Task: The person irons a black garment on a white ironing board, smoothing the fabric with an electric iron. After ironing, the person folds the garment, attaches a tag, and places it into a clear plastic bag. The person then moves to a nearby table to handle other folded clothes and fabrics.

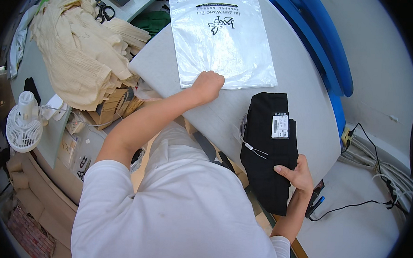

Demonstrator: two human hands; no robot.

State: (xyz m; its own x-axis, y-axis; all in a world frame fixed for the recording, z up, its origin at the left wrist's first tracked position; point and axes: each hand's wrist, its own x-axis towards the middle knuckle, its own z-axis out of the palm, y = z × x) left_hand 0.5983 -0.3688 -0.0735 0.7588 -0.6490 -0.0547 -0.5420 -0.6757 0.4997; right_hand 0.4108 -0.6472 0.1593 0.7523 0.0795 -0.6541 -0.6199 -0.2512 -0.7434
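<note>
While left hand (208, 84) pins clear plastic bag (221, 38) fisted, right hand (297, 173) grips folded black garment (267, 146); bagging step, next needs bag mouth opened.

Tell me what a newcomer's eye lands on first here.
The folded black garment with its white tag, at the near edge of the grey board, held by the right hand. Just beyond it lies a shiny clear plastic bag, its near edge pressed by the left hand. A heap of cream cloth fills the left.

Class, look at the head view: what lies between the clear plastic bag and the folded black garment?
Only bare grey board lies between the plastic bag and the black garment, seen in the head view.
</note>
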